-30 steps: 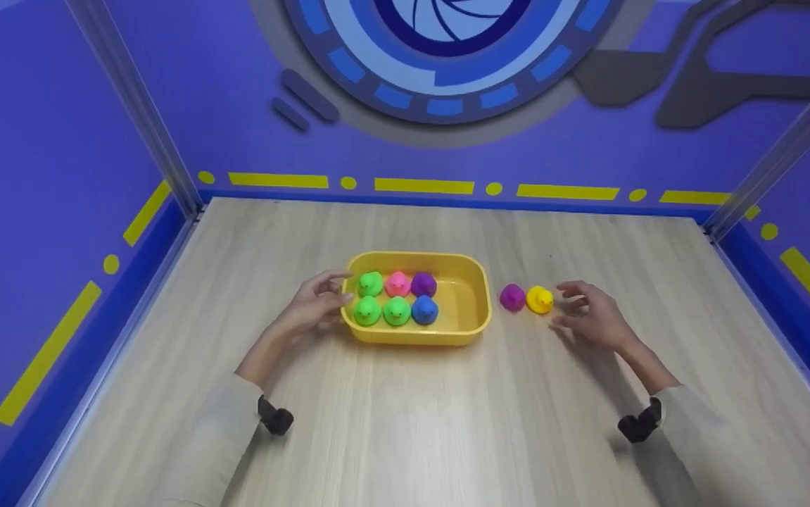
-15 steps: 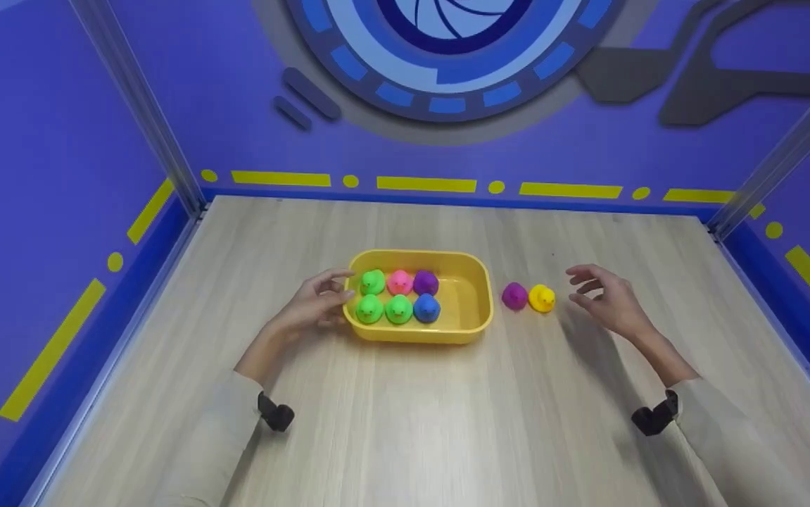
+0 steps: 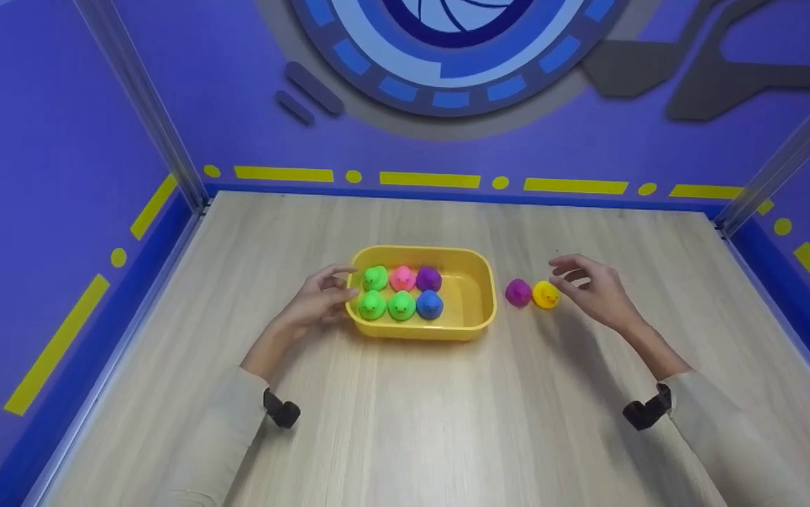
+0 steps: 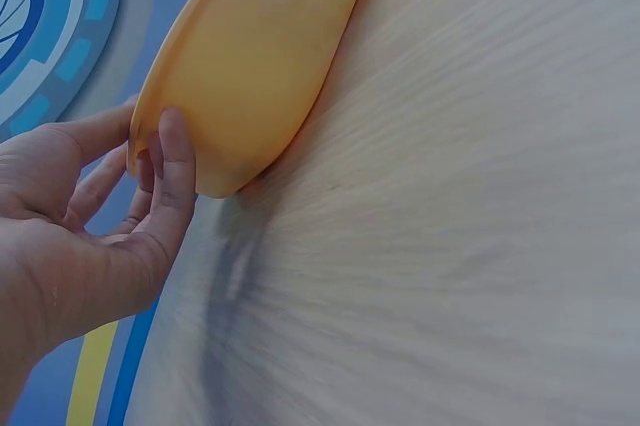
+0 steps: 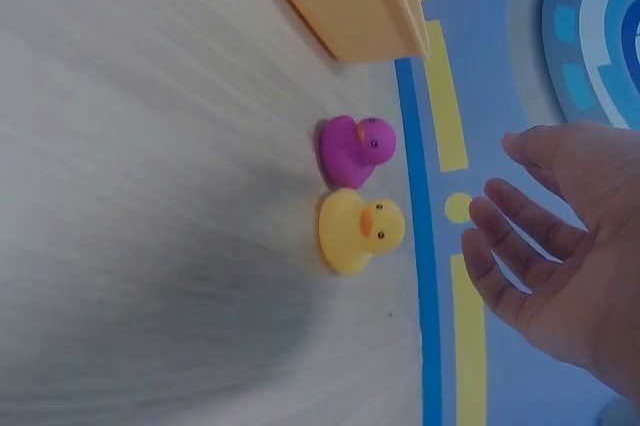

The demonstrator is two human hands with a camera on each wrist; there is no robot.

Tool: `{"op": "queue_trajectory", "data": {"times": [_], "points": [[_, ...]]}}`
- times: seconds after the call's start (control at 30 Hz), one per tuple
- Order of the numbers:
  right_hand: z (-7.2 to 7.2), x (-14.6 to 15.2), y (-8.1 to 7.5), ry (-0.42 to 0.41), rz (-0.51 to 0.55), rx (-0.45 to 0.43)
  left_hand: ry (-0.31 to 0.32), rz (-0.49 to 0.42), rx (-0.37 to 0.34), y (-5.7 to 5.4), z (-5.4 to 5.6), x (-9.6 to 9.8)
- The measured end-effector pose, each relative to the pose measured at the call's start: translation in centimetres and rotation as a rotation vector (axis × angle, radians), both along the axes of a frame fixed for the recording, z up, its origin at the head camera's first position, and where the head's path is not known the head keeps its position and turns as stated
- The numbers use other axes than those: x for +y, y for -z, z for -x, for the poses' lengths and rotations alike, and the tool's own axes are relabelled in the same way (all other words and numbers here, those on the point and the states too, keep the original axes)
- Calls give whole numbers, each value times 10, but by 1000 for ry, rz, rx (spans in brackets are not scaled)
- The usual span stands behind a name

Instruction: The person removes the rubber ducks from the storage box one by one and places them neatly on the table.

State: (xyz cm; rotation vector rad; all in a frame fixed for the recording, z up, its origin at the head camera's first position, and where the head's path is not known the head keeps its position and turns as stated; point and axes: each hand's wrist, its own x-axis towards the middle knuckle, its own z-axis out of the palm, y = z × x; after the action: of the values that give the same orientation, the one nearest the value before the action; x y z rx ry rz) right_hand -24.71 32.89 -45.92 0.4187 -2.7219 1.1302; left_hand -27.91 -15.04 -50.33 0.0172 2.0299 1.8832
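My left hand [image 3: 312, 304] grips the left end of a yellow plastic tub [image 3: 471, 306], its thumb and fingers on either side of the rim in the left wrist view. Inside the tub stand two rows of small rubber ducks: several green ones, a pink duck [image 3: 402, 278], a dark purple duck [image 3: 428, 279] and a blue duck [image 3: 429, 305]. Right of the tub, a purple rubber duck [image 5: 357, 151] and a yellow rubber duck [image 5: 358, 230] sit side by side on the table. Above and just right of the yellow one, my right hand [image 3: 600, 290] hovers with loosely bent fingers and holds nothing.
The wood-grain table [image 3: 419, 422] is bounded by blue-purple panels at the back [image 3: 236, 91] and both sides, with metal posts at the corners. Black wrist cameras sit on both sleeves. The tub's right part shows bare floor.
My right hand has risen from beside the yellow duck, swung right, then come back left above it. The left hand stays on the tub; the ducks keep their places. The head view tilts slightly.
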Motion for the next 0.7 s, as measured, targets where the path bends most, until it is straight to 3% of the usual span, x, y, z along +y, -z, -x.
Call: {"op": "queue_trajectory", "data": {"times": [0.47,0.7], "points": [[11,-35,-5,-58,29,-40,-28,-31,-12,-1,0,3],[19,-56,-8,-126,55,-49,-27,-45,-7,1,0,3]]}}
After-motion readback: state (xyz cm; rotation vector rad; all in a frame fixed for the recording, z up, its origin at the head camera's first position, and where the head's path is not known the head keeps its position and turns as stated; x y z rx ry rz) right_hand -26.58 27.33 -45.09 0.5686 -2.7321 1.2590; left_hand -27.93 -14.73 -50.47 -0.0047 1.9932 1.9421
